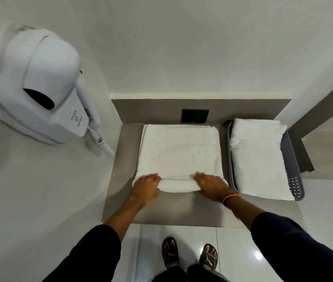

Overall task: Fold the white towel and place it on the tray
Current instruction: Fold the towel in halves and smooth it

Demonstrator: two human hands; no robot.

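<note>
A white towel (179,151) lies spread flat on a grey counter (120,190), folded into a rectangle with its near edge turned up into a thick roll. My left hand (146,187) grips the left end of that rolled near edge. My right hand (211,187), with an orange band at the wrist, grips the right end. To the right stands a grey perforated tray (295,180) touching the towel's right side; another folded white towel (257,157) lies in it.
A white wall-mounted hair dryer (41,88) with a coiled cord hangs on the left wall. A dark socket plate (195,116) sits on the back splash behind the towel. White walls close in at the left and back. Glossy floor tiles and my sandalled feet show below.
</note>
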